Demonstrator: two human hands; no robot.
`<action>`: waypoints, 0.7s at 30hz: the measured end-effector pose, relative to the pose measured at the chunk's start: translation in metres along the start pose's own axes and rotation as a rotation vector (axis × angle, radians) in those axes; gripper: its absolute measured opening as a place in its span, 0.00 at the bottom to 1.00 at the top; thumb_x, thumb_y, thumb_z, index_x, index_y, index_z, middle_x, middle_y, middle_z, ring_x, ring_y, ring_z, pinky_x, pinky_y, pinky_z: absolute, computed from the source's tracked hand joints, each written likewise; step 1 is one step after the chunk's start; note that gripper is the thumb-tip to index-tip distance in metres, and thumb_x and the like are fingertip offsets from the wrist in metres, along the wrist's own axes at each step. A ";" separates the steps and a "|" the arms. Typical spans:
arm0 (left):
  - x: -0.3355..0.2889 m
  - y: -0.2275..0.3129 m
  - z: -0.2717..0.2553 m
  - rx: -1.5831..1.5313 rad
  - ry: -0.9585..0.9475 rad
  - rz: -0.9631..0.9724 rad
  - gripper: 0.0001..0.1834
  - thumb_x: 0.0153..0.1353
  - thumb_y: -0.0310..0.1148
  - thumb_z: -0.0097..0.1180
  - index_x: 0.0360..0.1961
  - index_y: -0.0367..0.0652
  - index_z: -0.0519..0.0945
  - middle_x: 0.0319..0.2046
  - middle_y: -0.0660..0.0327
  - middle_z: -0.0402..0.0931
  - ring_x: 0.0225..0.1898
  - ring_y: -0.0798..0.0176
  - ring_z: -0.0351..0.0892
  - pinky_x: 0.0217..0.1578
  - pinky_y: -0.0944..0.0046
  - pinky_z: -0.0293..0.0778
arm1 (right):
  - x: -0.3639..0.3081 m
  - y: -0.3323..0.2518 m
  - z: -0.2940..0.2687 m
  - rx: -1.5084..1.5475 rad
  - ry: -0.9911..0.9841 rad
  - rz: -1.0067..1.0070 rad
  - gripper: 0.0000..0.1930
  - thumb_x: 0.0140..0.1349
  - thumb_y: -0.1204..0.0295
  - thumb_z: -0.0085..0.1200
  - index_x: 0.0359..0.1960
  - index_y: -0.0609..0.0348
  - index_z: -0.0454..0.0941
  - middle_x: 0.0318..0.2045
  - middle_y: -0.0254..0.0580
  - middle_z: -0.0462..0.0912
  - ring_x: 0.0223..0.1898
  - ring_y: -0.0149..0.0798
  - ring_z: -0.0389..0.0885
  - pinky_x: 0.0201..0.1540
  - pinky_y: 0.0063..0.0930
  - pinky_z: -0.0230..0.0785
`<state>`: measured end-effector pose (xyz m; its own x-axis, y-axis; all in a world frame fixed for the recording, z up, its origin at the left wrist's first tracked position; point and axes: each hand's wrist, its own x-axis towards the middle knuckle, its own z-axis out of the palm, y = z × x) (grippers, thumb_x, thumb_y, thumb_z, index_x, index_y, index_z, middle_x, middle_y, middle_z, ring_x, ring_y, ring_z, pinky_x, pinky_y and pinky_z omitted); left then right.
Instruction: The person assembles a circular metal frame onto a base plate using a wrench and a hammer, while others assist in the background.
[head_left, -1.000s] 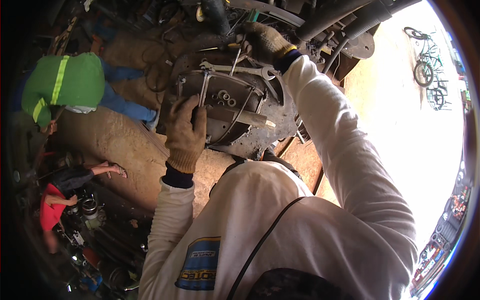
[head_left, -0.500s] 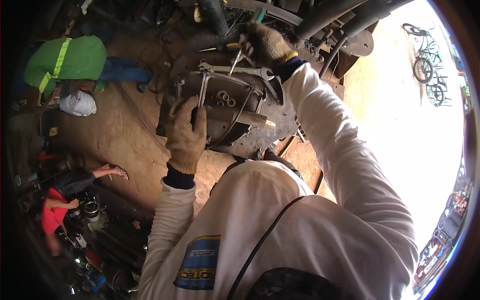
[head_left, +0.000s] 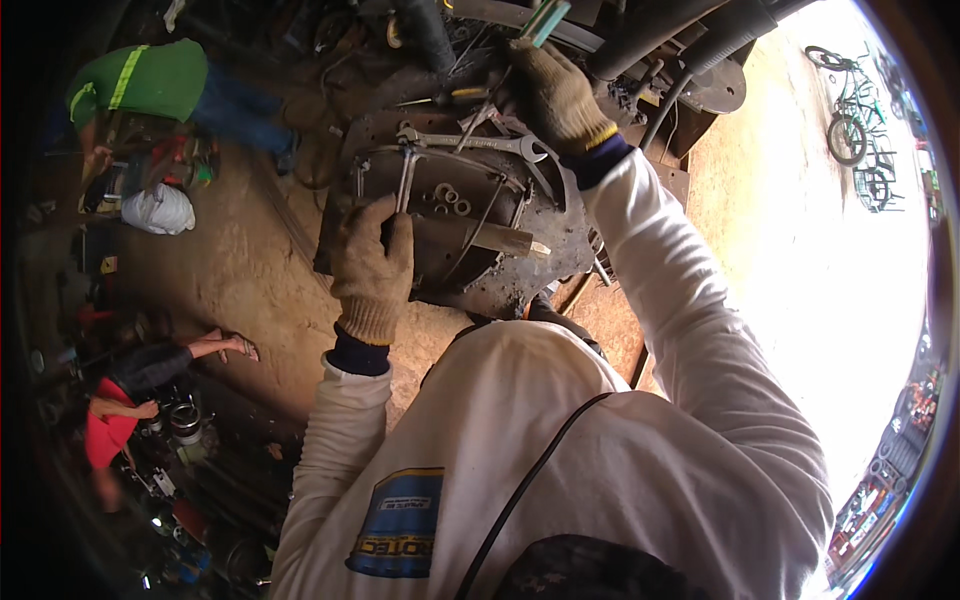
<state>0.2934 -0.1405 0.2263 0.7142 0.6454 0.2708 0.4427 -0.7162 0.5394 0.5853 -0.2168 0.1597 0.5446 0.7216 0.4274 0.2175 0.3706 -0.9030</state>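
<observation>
- Metal frame (head_left: 486,213): lies on a dark metal plate (head_left: 562,240), straight ahead of the torso. Curved outline, thin crossing rods, gaps between.
- Left hand (head_left: 373,270), in a knit glove: finger and thumb pinched on the near end of the frame's bright bar (head_left: 406,180).
- Right hand (head_left: 565,100), also gloved: curled around a green-handled tool (head_left: 545,22), beyond the frame's far edge. Thin rod (head_left: 475,127) slanting from beside the fist toward that edge; cannot tell whether attached to the tool.
- Weight, judged by look: moderate, steel-like. Probably easy to steady by one bar, heavier to shift as a whole.
- Stiffness: likely high, little give in the bars. Joints perhaps the weak spots; too small to read from here.
- Surface: looks rough rather than slick, so should sit well in knit gloves. Bright bar possibly smoother.
- Best hold, in judgement: near end of the bright bar, or the near side of the outline. Better to avoid the far edge by the thin rod, possibly sharp or hot.
- Close by, apt to snag or roll: wrench (head_left: 475,140) along the far side, small nuts (head_left: 445,197) inside the outline, pale-tipped bar (head_left: 505,239) among the crossing rods.
</observation>
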 end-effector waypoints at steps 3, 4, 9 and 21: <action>-0.001 -0.005 0.001 -0.019 -0.005 -0.029 0.11 0.63 0.32 0.64 0.44 0.40 0.84 0.40 0.52 0.84 0.42 0.48 0.84 0.45 0.55 0.79 | 0.012 0.033 0.001 0.419 -0.153 0.255 0.09 0.75 0.64 0.47 0.44 0.55 0.75 0.32 0.36 0.80 0.25 0.31 0.76 0.25 0.20 0.71; 0.000 -0.005 0.001 -0.025 -0.006 -0.033 0.10 0.63 0.32 0.63 0.44 0.40 0.84 0.40 0.53 0.84 0.41 0.49 0.84 0.44 0.55 0.79 | 0.004 0.036 0.002 0.487 -0.096 0.405 0.08 0.75 0.65 0.48 0.43 0.55 0.75 0.31 0.36 0.79 0.25 0.30 0.75 0.26 0.20 0.71; 0.004 0.003 -0.002 0.012 -0.049 -0.058 0.10 0.63 0.32 0.63 0.43 0.39 0.83 0.40 0.52 0.85 0.41 0.49 0.85 0.44 0.56 0.79 | 0.002 0.041 0.005 -0.075 -0.131 -0.036 0.08 0.74 0.66 0.50 0.46 0.56 0.76 0.33 0.36 0.81 0.28 0.30 0.78 0.28 0.21 0.72; 0.004 0.001 -0.001 -0.009 0.000 0.008 0.10 0.60 0.28 0.64 0.42 0.36 0.84 0.37 0.51 0.85 0.39 0.48 0.85 0.44 0.54 0.79 | -0.004 -0.024 0.007 -0.603 0.033 -0.164 0.18 0.61 0.70 0.62 0.52 0.60 0.77 0.37 0.45 0.85 0.36 0.44 0.87 0.40 0.33 0.81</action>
<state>0.2959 -0.1388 0.2289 0.7177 0.6399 0.2746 0.4321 -0.7186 0.5449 0.5724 -0.2246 0.1805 0.4878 0.6611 0.5701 0.7144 0.0729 -0.6959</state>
